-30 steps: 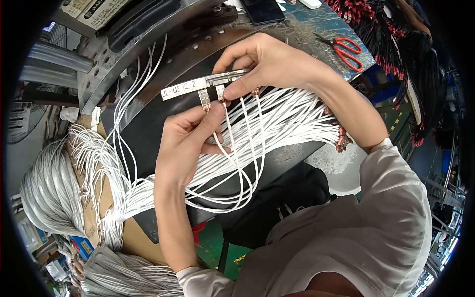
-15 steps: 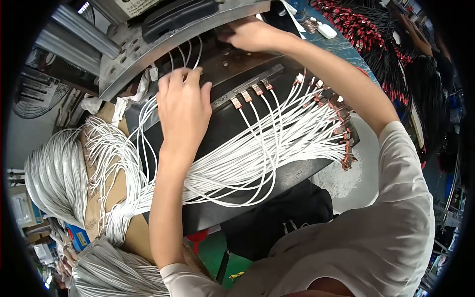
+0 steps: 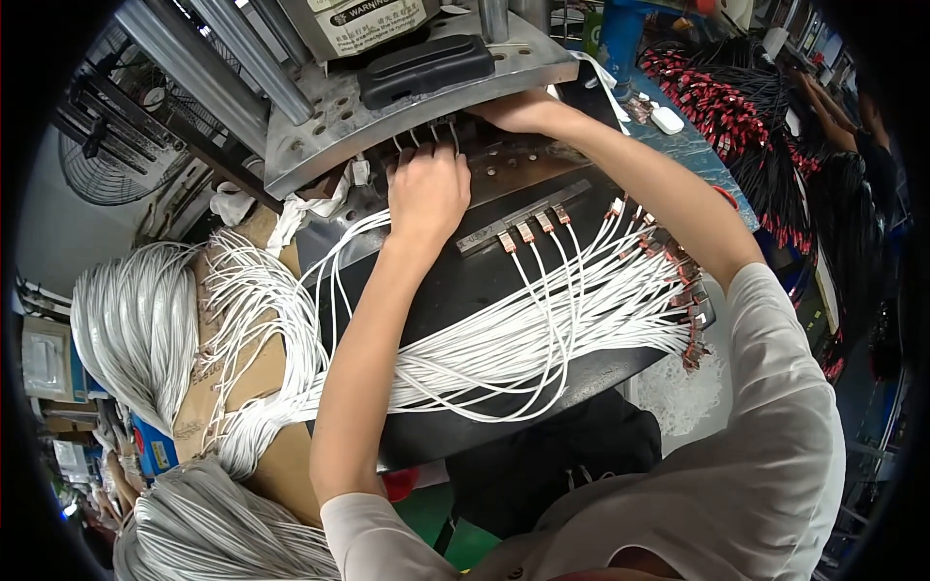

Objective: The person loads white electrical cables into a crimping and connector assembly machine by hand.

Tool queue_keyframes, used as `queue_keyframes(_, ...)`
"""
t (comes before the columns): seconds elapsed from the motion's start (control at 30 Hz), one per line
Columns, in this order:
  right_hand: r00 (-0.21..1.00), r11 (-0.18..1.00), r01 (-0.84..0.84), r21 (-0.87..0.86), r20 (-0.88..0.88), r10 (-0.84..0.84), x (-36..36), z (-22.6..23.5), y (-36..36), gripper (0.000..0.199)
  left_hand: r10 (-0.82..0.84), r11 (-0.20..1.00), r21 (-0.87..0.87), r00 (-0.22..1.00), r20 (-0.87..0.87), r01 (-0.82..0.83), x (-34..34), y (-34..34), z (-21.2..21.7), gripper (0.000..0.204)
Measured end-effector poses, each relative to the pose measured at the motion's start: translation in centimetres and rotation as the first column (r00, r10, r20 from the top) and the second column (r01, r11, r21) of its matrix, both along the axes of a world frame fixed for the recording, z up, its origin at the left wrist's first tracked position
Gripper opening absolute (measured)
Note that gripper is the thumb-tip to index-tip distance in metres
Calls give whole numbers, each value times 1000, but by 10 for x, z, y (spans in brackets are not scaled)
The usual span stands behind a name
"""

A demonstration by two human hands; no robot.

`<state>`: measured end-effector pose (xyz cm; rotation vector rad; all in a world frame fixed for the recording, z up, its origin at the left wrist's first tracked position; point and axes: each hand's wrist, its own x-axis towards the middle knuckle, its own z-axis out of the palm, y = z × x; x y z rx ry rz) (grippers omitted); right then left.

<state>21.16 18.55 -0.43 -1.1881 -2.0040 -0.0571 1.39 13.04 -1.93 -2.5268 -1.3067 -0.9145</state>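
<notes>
My left hand [image 3: 429, 194] is at the front of a press machine, its fingers closed around several white cables [image 3: 360, 229]. Their ends run up past the fingertips, under the machine's thick metal plate [image 3: 426, 97]. My right hand [image 3: 518, 111] reaches beneath the right part of that plate, and its fingers are hidden there. On the black work surface below, a slotted metal bar [image 3: 484, 235] holds a short row of cable ends with orange-and-metal connectors [image 3: 526, 232]. A broad bundle of white cables [image 3: 504, 315] spreads across the surface, many connectors gathered at its right end.
Coiled white cable bundles [image 3: 136, 329] lie at the left, beside brown cardboard [image 3: 266, 450]. Metal columns [image 3: 242, 58] rise from the plate. A pale bin [image 3: 683, 392] with clear scraps stands at the right. Farther off are black cables with red ends [image 3: 707, 92] and another person's arm [image 3: 828, 111].
The view has shifted, so the scene sits further right and lower. My left hand is nearer the machine plate, with less cable showing above its fingers. My right hand stays under the plate.
</notes>
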Motion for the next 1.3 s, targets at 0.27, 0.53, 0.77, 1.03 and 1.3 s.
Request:
queue_keyframes(0.27, 948, 968, 200, -150, 279, -153, 55, 3, -106, 28, 59, 984, -172, 853, 519, 37, -189, -83, 52, 19)
queue_keyframes(0.53, 989, 794, -112, -597, 7, 145, 29, 42, -119, 21, 110, 993, -55, 987, 121, -104, -104, -122, 59, 32)
queue_keyframes(0.77, 957, 653, -95, -752, 111, 266, 90, 57, -152, 14, -189, 951, -234, 979, 78, 202, -38, -178, 41, 37)
queue_keyframes(1.03, 965, 678, -99, -728, 96, 245, 46, 25, -147, 26, -253, 913, -340, 966, -41, 225, 27, -176, 25, 50)
queue_keyframes(1.3, 965, 756, -174, -631, -262, 3, 20, 29, -48, 29, -224, 953, -199, 973, 53, 230, 26, -105, 40, 28)
